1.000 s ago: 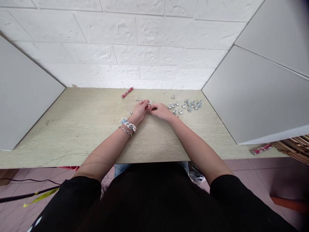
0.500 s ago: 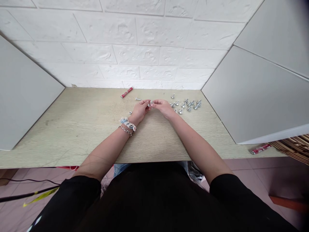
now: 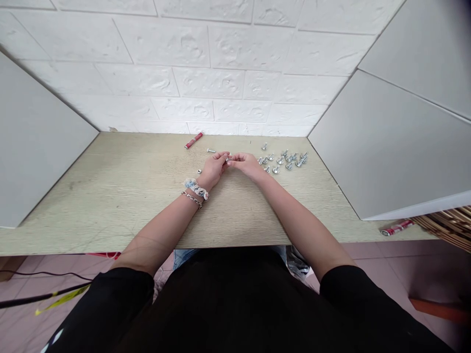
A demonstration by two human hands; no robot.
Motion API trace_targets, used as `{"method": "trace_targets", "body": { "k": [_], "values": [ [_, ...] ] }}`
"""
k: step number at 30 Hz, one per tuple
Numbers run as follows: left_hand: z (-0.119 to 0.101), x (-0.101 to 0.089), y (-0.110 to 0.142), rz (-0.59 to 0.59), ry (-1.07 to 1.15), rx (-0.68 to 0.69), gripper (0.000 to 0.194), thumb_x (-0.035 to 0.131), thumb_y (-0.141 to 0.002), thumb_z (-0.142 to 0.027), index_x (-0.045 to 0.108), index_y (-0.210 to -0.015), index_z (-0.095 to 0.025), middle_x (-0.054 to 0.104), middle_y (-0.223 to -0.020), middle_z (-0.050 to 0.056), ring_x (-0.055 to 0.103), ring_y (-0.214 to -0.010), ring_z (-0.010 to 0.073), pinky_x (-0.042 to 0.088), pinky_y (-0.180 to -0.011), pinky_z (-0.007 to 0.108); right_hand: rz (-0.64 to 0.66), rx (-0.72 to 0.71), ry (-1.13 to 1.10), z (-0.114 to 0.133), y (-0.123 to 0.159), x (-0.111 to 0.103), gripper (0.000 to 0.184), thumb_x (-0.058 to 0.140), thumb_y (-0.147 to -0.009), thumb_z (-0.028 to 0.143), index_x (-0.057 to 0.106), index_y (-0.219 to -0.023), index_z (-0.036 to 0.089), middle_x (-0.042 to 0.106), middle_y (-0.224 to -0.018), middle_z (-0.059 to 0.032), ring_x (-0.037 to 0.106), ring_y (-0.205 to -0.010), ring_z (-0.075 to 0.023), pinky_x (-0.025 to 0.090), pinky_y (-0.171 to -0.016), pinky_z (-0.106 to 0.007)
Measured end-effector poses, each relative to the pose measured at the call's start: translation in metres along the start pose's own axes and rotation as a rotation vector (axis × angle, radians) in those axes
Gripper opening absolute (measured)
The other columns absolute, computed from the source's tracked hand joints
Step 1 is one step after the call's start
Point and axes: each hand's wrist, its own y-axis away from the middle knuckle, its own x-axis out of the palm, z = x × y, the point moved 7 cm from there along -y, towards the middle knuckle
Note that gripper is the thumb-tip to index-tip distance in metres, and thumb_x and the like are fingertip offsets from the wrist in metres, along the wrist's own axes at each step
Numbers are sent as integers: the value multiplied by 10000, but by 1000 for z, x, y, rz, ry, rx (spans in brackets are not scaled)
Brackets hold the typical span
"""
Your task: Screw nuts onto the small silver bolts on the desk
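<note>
The small, silvery metal piece (image 3: 228,160) is held between the two hands, over the far part of the pale, wood-grained tabletop (image 3: 147,206). The bare left hand (image 3: 214,169) has its thumb and fingers closed on it; the bare right hand (image 3: 246,165) pinches it from the right. The fingers cover most of it, so its exact shape cannot be told. It looks light, hard and stiff, unlikely to break, but its smooth shine suggests it could slip; a fingertip pinch on opposite sides of its edge should hold it best.

Just beyond the left hand lies a silvery metal bolt with a flat head (image 3: 211,151), and to that hand's left a small, round, silvery nut (image 3: 199,171). To the right are silvery bolts with broad metal discs (image 3: 275,169), many with shanks pointing up; those shanks look the easiest place to grasp, the discs probably being the heavier end.
</note>
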Motion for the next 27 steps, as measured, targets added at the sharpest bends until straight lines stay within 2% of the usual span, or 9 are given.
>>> {"method": "trace_targets", "body": {
  "k": [10, 15, 21, 27],
  "values": [
    [-1, 1, 0, 26, -53, 35, 37, 626, -769, -114, 655, -791, -107, 649, -727, 2, 583, -683, 62, 473, -700, 177, -13, -9, 51, 5, 3, -2, 283, 715, -622, 386, 519, -662, 186, 469, -618, 65, 415, -620, -90, 322, -617, -251],
    [-4, 4, 4, 31, 7, 30, 48, 643, -763, -157, 667, -766, -116, 659, -754, 15, 601, -739, 77, 484, -757, 196, -49, -11, -34, 3, 2, -4, 280, 709, -634, 399, 553, -715, 182, 554, -690, 42, 490, -692, -106, 377, -679, -258],
    [-5, 11, 6, 142, 11, 40, 124, 688, -748, -258, 686, -751, -135, 677, -807, 21, 616, -824, 102, 483, -800, 210, -99, -18, -144, -3, -3, -6, 327, 741, -604, 379, 596, -822, 184, 575, -712, 44, 531, -711, -115, 411, -725, -274],
    [-3, 15, 9, 179, 10, 19, 125, 711, -734, -238, 713, -816, -144, 690, -857, 17, 614, -837, 97, 476, -808, 205, -27, -40, -172, -1, -3, -5, 293, 752, -621, 407, 607, -711, 168, 625, -742, 19, 554, -765, -126, 414, -779, -285]
  ]
}}
